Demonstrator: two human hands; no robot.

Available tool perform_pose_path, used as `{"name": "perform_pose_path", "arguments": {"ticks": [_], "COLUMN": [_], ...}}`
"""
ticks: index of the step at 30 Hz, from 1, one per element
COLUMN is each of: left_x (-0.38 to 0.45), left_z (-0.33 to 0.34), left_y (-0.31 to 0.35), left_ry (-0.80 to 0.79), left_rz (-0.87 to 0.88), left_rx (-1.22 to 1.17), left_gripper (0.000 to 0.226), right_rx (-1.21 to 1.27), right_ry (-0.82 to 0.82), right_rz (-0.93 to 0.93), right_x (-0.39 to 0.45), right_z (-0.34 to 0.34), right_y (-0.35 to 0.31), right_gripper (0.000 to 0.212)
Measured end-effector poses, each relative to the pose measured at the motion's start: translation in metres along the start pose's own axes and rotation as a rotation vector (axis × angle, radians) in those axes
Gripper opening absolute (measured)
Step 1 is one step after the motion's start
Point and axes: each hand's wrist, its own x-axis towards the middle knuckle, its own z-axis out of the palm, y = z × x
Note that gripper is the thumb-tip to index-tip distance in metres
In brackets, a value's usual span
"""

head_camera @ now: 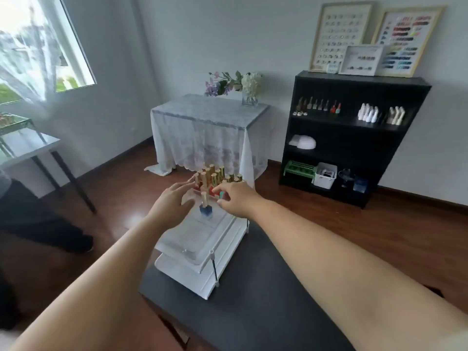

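Note:
A white two-tier rack [202, 249] stands on a dark table [253, 312]. A cluster of gold-capped nail polish bottles [217, 177] fills its far end. One blue bottle with a gold cap [205, 210] stands apart on the upper tier, between my hands. My left hand [173, 202] reaches toward the cluster with fingers straight, holding nothing. My right hand [234, 198] has its fingers curled around a small bottle with red and teal showing [219, 195] at the cluster's near edge.
A lace-covered table [207, 127] with a flower vase [249, 97] stands behind. A black shelf unit [349, 138] with bottles and boxes is at the right wall. A glass side table [27, 145] is at left, beside a dark seated figure [30, 219].

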Motion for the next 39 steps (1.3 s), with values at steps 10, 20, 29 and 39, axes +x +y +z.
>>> {"name": "perform_pose_path", "arguments": {"ticks": [10, 20, 29, 39], "left_x": [-0.023, -0.024, -0.023, -0.041], "left_z": [0.025, 0.038, 0.027, 0.04], "left_y": [-0.033, -0.037, -0.011, 0.079], "left_ry": [-0.177, -0.174, -0.117, 0.124], "left_rz": [-0.02, 0.003, 0.053, 0.177], "left_rx": [0.103, 0.103, -0.109, -0.338], "left_gripper": [0.054, 0.057, 0.05, 0.029], "right_rx": [0.019, 0.043, 0.171, 0.311], "right_ry": [0.09, 0.089, 0.225, 0.509], "right_rz": [0.183, 0.225, 0.133, 0.302], "right_x": [0.046, 0.051, 0.006, -0.07], "right_z": [0.039, 0.059, 0.041, -0.008], "right_y": [-0.024, -0.014, -0.014, -0.004], "right_gripper": [0.033, 0.01, 0.004, 0.017]}}
